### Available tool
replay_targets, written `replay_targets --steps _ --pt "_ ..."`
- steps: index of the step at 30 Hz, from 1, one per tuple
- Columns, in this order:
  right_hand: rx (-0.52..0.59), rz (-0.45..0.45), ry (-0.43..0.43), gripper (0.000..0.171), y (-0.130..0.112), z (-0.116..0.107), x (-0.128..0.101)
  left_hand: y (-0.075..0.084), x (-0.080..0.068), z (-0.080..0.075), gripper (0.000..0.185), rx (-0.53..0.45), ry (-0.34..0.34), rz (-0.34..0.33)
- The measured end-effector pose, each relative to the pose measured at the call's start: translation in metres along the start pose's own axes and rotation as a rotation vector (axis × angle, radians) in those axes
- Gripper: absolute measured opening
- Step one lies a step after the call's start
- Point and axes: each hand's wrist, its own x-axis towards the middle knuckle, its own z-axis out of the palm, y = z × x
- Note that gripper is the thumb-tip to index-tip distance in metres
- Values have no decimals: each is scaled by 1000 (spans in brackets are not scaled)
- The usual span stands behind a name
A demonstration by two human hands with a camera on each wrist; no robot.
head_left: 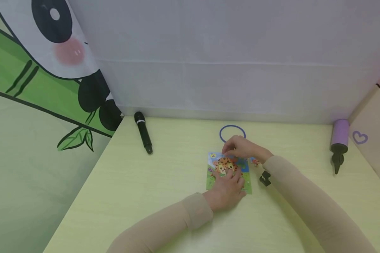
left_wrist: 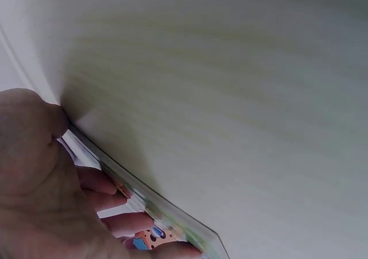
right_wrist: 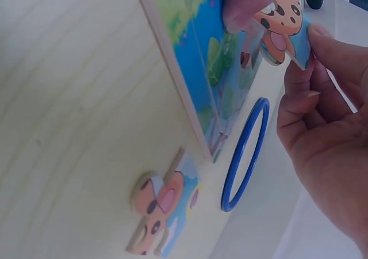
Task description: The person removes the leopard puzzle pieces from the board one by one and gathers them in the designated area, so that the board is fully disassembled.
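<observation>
Puzzle board (head_left: 210, 183): right of centre on table (head_left: 174, 168); probably stiff, pretty light
Left hand (head_left: 226, 192): fingers spread on the board
Right hand (right_wrist: 328, 106): pinching spotted piece (right_wrist: 289, 20), far side
Piece grip: edges tbh, face's probably slick

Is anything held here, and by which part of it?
Yes: the right hand pinches a puzzle piece by its blue edge. The left hand rests on the board.
</observation>
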Motion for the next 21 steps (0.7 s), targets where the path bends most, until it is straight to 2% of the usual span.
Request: replay_targets --steps 13,21 --pt "40 49 24 9 12 4 3 1 1 1 56 23 8 14" --pt "28 28 55 9 10 8 5 0 0 3 55 15 16 11"
